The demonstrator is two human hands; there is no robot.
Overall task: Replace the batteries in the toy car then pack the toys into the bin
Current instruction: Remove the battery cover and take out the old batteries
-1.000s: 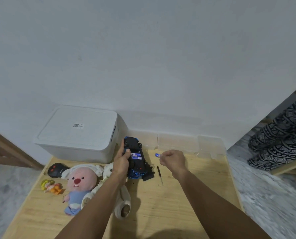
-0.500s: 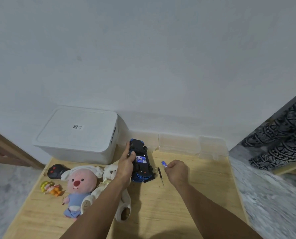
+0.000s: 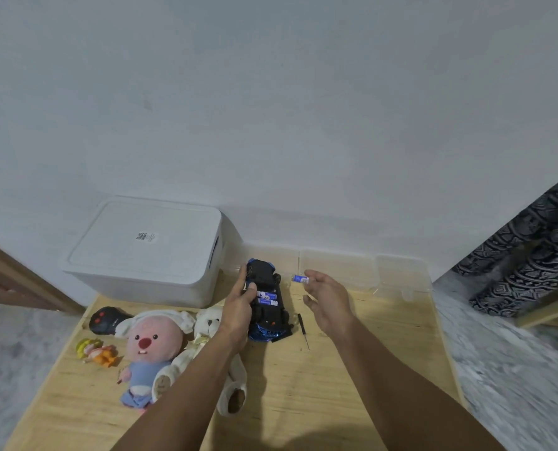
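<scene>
Pinched at the fingertips of the right hand (image 3: 328,299), a loose battery (image 3: 300,278) hovers just beside the upturned toy car (image 3: 266,301), which the left hand (image 3: 238,304) grips by its side on the table (image 3: 352,385). Two batteries (image 3: 267,298) already sit in the bay; I'd match polarity, seat the spring end first, and keep steadying the car.

Wall (image 3: 271,109): I see plain white, filling the upper view.
Table (image 3: 352,385): light wood, set against the wall.
Clear boxes (image 3: 362,271): in a row along the table's far edge.
Patterned cloth (image 3: 531,255): black and white, far right.
Floor (image 3: 515,369): grey, mottled.
</scene>
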